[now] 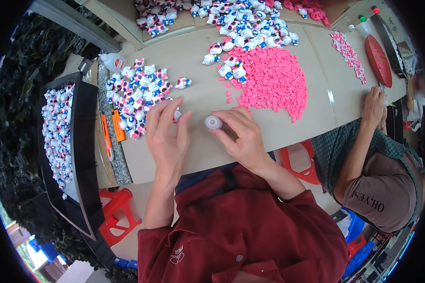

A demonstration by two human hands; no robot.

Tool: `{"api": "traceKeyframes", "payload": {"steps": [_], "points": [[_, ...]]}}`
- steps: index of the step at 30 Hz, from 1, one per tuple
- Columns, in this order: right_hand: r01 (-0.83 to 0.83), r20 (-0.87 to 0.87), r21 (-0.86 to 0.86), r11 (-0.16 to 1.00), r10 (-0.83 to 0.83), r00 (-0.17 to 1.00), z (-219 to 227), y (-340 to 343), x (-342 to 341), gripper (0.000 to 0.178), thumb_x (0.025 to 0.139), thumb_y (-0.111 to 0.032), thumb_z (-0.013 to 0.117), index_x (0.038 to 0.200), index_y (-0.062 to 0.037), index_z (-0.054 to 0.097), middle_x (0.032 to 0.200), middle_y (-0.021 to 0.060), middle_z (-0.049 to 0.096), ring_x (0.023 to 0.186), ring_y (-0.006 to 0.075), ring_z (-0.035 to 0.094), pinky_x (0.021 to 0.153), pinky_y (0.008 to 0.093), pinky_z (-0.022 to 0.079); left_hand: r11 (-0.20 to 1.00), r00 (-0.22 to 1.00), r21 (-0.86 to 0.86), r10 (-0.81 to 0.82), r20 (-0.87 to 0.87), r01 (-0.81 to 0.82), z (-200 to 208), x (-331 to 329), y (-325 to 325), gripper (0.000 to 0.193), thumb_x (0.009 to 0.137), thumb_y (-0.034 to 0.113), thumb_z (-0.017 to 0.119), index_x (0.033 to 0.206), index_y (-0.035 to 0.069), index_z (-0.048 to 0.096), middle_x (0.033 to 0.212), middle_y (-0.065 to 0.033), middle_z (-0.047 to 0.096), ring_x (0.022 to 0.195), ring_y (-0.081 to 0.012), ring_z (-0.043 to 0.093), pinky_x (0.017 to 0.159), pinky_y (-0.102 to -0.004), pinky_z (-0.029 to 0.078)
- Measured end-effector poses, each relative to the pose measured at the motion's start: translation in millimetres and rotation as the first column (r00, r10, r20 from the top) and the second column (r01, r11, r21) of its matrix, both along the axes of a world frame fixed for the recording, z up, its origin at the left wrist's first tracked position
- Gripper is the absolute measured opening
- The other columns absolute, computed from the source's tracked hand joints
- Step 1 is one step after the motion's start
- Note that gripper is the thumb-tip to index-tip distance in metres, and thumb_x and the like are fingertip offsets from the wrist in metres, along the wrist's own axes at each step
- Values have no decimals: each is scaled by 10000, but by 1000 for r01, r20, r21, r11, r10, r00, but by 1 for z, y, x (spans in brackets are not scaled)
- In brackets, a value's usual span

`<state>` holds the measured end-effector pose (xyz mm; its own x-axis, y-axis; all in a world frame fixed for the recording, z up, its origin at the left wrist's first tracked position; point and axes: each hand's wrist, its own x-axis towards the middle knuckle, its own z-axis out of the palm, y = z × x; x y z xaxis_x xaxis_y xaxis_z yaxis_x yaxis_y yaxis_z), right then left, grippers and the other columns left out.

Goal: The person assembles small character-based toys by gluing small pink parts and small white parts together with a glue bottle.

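My left hand (pixel 166 137) is over the near edge of a loose group of small white, pink and blue toy figurines (pixel 141 94). Its thumb and fingers are apart. Part of one figurine (pixel 176 115) shows in the gap between them; whether they touch it I cannot tell. My right hand (pixel 245 139) is closed around a small translucent white bottle (pixel 213 122), its round end turned up towards me. One figurine (pixel 183 83) lies apart, beyond my left fingertips. Past my right hand spreads a big heap of small pink pieces (pixel 274 78).
More figurines (pixel 250 28) pile up at the back. On the left are a black tray (pixel 87 122) of figurines, an orange cutter (pixel 107 137) and a clear bottle (pixel 112 62). A co-worker's hand (pixel 374 106) is at the right, near a red dish (pixel 378 61). Red stools (pixel 300 162) stand below.
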<state>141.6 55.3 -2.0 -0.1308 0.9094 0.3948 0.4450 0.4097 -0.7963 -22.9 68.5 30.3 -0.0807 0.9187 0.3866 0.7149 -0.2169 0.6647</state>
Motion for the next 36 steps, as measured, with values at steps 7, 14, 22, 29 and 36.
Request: {"api": "traceKeyframes", "payload": {"steps": [7,14,22,29,36], "points": [[58,-302,-28,998,-64,951,-5,-6,-1,296,783,-20,650,1056,9,537,1058,138,618,851,183,594,756,302,477,963,938,-33,-267,-222,266,-2,35,109,254,766,56,659,1016,14,635,946,-157,628,862,-290,590,741,-365,464],[61,-483,-118,991,-111,868,-11,-11,9,330,826,-54,623,1124,16,498,1056,144,604,914,204,591,800,311,468,883,835,-315,-140,532,349,17,25,77,216,823,21,623,1038,17,616,979,-89,640,788,-193,634,709,-318,496],[4,-453,-132,991,-64,889,6,-17,10,339,801,-96,678,1096,14,554,946,121,601,787,191,548,697,293,450,873,58,-37,10,998,486,-20,3,-25,172,840,-25,622,1007,-9,582,1172,-103,520,933,-185,608,774,-288,522],[-105,-216,4,995,103,971,35,-22,30,359,639,-84,794,951,12,645,788,84,638,633,176,505,560,269,405,862,327,-160,-7,945,481,-29,-10,-43,336,786,-114,638,1110,-30,602,1174,-106,541,957,-152,598,816,-261,513],[-81,-163,-61,995,70,984,32,-25,29,305,638,-90,791,895,23,671,749,75,655,588,163,488,528,271,390,893,444,-171,-36,895,416,-29,-8,-46,304,804,-102,620,1098,-20,618,1142,-93,550,951,-147,598,812,-261,514]]}}
